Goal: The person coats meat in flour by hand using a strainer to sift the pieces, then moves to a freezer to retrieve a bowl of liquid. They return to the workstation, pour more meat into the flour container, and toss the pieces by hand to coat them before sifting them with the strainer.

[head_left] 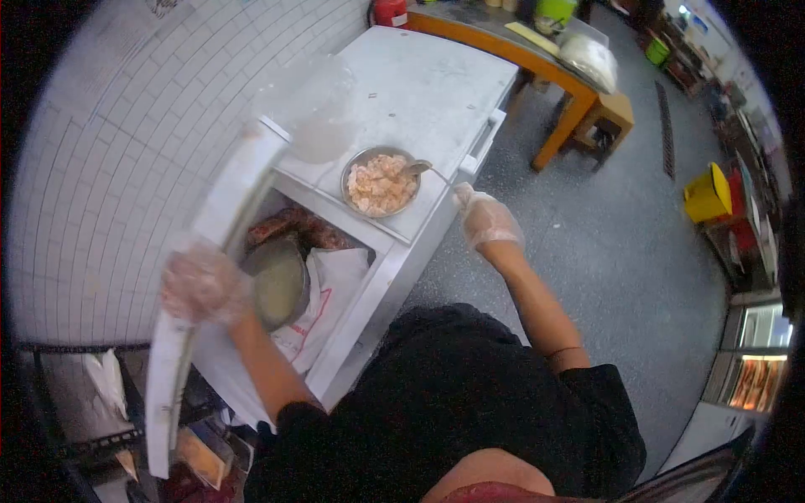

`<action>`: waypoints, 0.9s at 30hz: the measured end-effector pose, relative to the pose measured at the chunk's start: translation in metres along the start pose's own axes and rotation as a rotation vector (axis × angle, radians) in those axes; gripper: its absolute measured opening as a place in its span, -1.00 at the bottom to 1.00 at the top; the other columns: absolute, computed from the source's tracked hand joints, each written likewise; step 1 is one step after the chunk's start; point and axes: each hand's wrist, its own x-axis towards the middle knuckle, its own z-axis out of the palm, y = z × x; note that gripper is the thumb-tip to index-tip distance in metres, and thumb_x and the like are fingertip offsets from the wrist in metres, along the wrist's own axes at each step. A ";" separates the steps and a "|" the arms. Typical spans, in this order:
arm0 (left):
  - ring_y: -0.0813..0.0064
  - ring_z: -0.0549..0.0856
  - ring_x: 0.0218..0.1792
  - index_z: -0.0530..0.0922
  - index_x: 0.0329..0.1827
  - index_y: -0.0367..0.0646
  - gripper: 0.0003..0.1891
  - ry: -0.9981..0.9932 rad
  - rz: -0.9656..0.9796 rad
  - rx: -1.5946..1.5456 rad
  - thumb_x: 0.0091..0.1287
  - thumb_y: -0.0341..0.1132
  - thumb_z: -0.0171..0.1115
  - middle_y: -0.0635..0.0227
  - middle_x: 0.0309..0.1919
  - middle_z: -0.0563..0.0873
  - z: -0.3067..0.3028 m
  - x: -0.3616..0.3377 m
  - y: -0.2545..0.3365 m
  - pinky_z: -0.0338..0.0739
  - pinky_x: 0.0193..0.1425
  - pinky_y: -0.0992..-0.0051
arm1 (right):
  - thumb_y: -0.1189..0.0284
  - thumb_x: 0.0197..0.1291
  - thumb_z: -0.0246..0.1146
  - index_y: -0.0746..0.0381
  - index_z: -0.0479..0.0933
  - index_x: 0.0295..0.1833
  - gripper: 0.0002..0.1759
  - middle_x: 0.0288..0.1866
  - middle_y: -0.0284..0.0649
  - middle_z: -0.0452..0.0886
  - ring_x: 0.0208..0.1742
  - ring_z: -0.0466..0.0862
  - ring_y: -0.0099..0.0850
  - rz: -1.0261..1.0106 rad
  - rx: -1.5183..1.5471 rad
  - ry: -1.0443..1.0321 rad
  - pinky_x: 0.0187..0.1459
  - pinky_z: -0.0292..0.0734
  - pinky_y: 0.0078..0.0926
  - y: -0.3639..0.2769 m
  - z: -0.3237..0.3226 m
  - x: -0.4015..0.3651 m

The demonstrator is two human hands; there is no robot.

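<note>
My left hand, in a clear plastic glove, grips the edge of the raised white lid of a chest freezer. The lid stands tilted up and open. Inside the freezer lie a metal bowl, a white plastic bag and reddish packed food. My right hand, also gloved, hovers at the freezer's front edge with its fingers loosely curled, holding nothing. On the shut half of the freezer top sits a metal bowl of pinkish chopped food with a spoon in it.
A white tiled wall runs along the left. An orange wooden table and a stool stand beyond the freezer. A yellow bin is on the grey floor at right. A wire rack is at lower left.
</note>
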 end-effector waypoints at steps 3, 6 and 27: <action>0.07 0.44 0.21 0.39 0.25 -0.19 -0.51 -0.487 -0.277 -0.338 0.33 -0.11 0.13 0.06 0.18 0.49 -0.067 -0.043 0.025 0.19 0.34 0.00 | 0.28 0.44 -0.19 0.19 0.47 0.15 -0.60 0.10 0.07 0.56 0.11 0.59 -0.02 -0.120 -0.075 -0.069 0.13 0.48 -0.11 0.009 -0.018 0.015; 0.06 0.41 0.22 0.43 0.19 -0.15 -0.52 -0.483 -0.347 -0.524 0.30 -0.06 0.15 0.05 0.12 0.50 -0.107 -0.083 0.052 0.11 0.36 0.00 | 0.28 0.44 -0.19 0.20 0.47 0.15 -0.59 0.11 0.06 0.56 0.14 0.57 -0.03 -0.170 -0.105 -0.127 0.16 0.46 -0.12 0.009 -0.021 0.032; 0.49 0.62 -0.19 0.53 -0.02 -0.15 -0.68 -1.815 -0.747 -1.927 0.41 -0.10 0.01 0.33 -0.27 0.64 0.036 -0.096 0.187 0.57 -0.15 0.41 | 0.35 0.27 0.01 0.25 0.51 -0.12 -0.76 -0.21 -0.11 0.61 -0.19 0.63 -0.24 -0.643 -0.344 0.026 -0.16 0.58 -0.30 0.078 0.122 0.133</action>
